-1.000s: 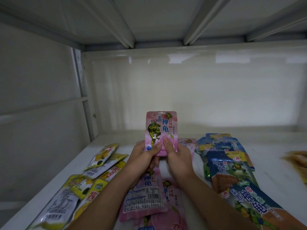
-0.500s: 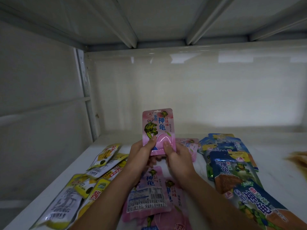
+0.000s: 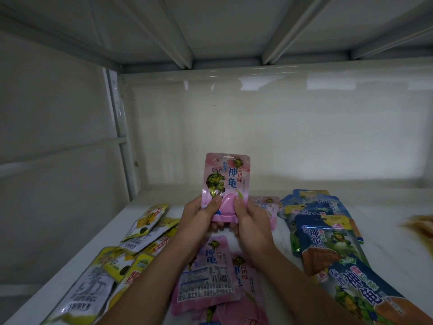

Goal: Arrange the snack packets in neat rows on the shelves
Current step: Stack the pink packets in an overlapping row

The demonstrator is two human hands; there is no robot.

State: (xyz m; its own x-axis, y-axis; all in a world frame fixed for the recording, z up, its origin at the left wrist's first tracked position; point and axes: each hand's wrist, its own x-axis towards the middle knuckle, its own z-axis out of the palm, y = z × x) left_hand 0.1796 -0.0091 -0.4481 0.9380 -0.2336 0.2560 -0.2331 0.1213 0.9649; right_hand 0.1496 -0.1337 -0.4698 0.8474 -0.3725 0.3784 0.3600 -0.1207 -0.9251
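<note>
- The left hand (image 3: 201,216) grasps the lower left corner of the pink packet (image 3: 225,184): its thumb lies flat across the front face and its fingers curl behind.
- The right hand (image 3: 250,219) grasps the lower right corner in the same manner, thumb on the front and fingers wrapped round the back.
- Both thumbs sit side by side near the packet's bottom edge, with a narrow strip of pink between them.
- The pink packet stands upright in the air above the shelf (image 3: 386,221), front face toward the camera; it is a flat glossy pouch with rounded top corners, a green turtle figure and blue characters.
- Below the pink packet, under the forearms, more pink packets (image 3: 208,277) lie flat and overlapping on the shelf; one shows its back with a barcode and a printed panel.
- Just right of the held pink packet and behind the right hand, another pink pouch (image 3: 267,205) lies flat.
- Further right of the pink packet, blue packets (image 3: 325,233) lie in a loose overlapping row, shiny, with orange-brown lower parts.
- Left of the pink packet, yellow packets (image 3: 145,221) lie scattered and tilted, some showing silvery-white backs with black print.
- The shelf is smooth, pale and slightly reflective; a glossy white back panel (image 3: 281,127) rises behind the pink packet, and ribbed metal (image 3: 234,26) spans above it.
</note>
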